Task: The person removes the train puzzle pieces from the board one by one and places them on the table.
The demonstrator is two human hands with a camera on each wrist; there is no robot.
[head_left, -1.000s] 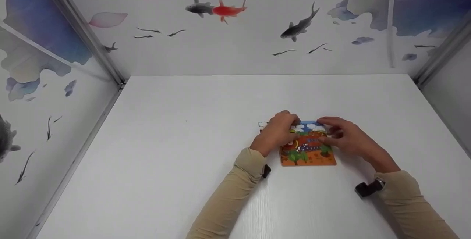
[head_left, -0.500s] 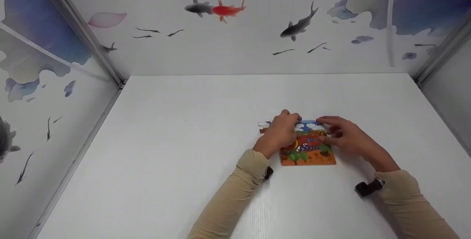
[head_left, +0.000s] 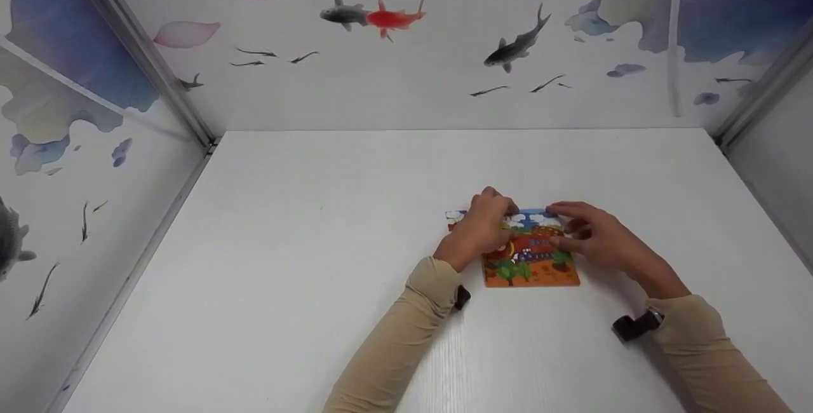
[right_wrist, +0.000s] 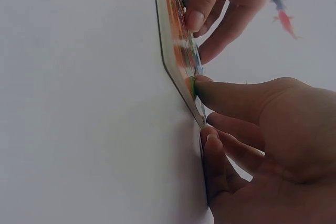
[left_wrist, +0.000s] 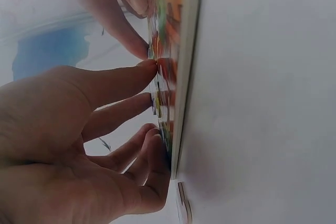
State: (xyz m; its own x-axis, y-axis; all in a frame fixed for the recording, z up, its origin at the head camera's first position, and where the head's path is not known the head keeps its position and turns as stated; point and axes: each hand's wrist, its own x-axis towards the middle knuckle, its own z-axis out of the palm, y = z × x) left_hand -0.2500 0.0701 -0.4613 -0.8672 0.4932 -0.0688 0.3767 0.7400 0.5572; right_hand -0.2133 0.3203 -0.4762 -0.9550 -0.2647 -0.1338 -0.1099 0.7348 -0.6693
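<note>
A square jigsaw puzzle in a flat board lies on the table, printed with blue sky, clouds, green trees and orange ground. My left hand bends over its left part, hiding the upper left corner. In the left wrist view, the thumb and fingers of that hand pinch at a slightly raised puzzle piece on the board's face. My right hand holds the right side, thumb on the face and fingers at the far edge. Past the board's left edge, a loose puzzle piece with white cloud lies partly behind my left hand.
The white table meets a back wall painted with fish, and side walls stand at left and right. A black wrist strap with a camera sits on the right wrist.
My left hand shifts slightly right and then back to the left over the puzzle. My right hand and the board stay in place.
</note>
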